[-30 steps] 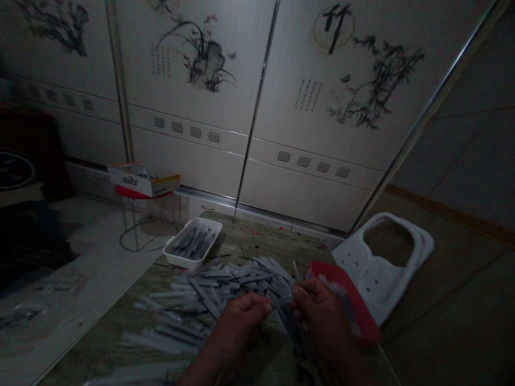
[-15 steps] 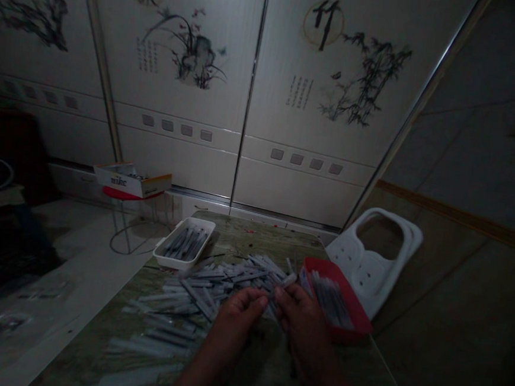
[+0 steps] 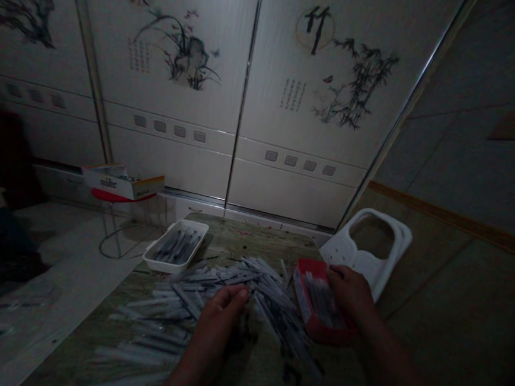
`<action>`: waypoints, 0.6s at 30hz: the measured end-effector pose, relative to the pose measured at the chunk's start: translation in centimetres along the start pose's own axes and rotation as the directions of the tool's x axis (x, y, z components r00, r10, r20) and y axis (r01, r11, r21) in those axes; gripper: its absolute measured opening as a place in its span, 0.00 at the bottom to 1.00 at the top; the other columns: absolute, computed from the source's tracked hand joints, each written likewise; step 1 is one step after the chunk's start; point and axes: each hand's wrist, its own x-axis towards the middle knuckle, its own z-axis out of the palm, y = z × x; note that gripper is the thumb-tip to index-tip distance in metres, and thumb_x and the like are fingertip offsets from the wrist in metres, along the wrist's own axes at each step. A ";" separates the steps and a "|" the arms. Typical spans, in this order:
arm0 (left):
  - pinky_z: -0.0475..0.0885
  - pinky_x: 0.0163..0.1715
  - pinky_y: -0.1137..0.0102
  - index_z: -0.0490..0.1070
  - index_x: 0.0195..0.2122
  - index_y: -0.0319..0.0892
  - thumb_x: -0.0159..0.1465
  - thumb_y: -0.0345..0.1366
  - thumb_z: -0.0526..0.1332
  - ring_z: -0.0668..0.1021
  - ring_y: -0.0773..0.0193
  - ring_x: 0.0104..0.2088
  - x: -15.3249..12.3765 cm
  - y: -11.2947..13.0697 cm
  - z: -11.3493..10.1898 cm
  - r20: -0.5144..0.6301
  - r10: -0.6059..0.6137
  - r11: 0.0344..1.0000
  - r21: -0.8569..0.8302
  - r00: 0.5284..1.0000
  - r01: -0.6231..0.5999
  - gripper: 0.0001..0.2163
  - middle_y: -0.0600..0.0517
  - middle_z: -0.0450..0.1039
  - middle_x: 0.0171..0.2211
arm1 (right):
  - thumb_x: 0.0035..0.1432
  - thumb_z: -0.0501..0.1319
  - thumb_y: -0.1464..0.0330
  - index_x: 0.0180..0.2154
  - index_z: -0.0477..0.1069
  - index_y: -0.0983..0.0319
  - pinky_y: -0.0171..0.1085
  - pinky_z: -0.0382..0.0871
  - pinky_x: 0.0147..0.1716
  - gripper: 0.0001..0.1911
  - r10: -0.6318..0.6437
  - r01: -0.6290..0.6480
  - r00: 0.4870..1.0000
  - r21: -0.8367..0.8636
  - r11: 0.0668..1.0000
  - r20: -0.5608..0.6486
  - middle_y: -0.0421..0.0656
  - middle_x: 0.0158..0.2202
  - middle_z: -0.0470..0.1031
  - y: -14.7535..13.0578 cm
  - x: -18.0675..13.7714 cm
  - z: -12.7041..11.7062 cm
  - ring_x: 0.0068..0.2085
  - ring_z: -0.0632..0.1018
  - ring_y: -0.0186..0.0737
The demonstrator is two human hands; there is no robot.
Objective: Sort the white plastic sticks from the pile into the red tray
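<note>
My left hand [image 3: 222, 310] is over the middle of the table, thumb and fingers pinched together; whatever they hold is too dark to make out. My right hand [image 3: 353, 291] is at the right side of a red box [image 3: 329, 334], its fingers curled above the box. I cannot make out anything between them. Slim, pale, pen-like sticks [image 3: 320, 296] stand packed in that box. Around my left hand lies a loose pile of similar translucent sticks [image 3: 228, 274], some with dark cores.
A white tray [image 3: 149, 258] holding dark-cored sticks sits at the table's [image 3: 218, 237] far left. Small dark pieces [image 3: 291, 374] lie near the front. Beyond the right edge is a white plastic chair [image 3: 386, 256]. A cardboard box [image 3: 119, 185] rests on a red stool at left.
My right hand has moved right, away from my left hand, to the red box. My left hand stays over the pile, still pinched. The view has shifted slightly.
</note>
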 end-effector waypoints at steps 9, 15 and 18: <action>0.67 0.29 0.73 0.78 0.42 0.41 0.59 0.52 0.69 0.74 0.66 0.29 0.5 -0.4 -0.5 -0.036 -0.014 1.000 -0.018 0.999 0.013 0.20 0.52 0.75 0.32 | 0.54 0.61 0.71 0.23 0.79 0.60 0.35 0.59 0.31 0.10 -0.005 0.054 0.978 -0.231 0.972 0.209 0.45 0.28 0.81 2.3 -0.1 2.4 0.32 0.78 0.42; 0.65 0.27 0.75 0.76 0.39 0.41 0.60 0.51 0.69 0.72 0.69 0.27 0.5 -0.4 -0.6 -0.051 -0.015 0.996 -0.088 0.999 0.010 0.17 0.54 0.73 0.30 | 0.54 0.60 0.70 0.25 0.76 0.61 0.35 0.59 0.30 0.08 0.000 0.051 0.977 -0.231 0.972 0.214 0.43 0.26 0.79 2.0 -1.2 1.6 0.30 0.77 0.41; 0.66 0.27 0.75 0.75 0.39 0.41 0.59 0.49 0.71 0.73 0.68 0.27 0.5 -0.2 -0.6 -0.081 -0.019 0.989 -0.151 0.997 0.007 0.17 0.54 0.73 0.29 | 0.58 0.57 0.64 0.34 0.77 0.60 0.35 0.63 0.32 0.11 -0.020 0.053 0.984 -0.186 0.981 0.178 0.44 0.33 0.82 1.0 -2.4 0.8 0.36 0.80 0.44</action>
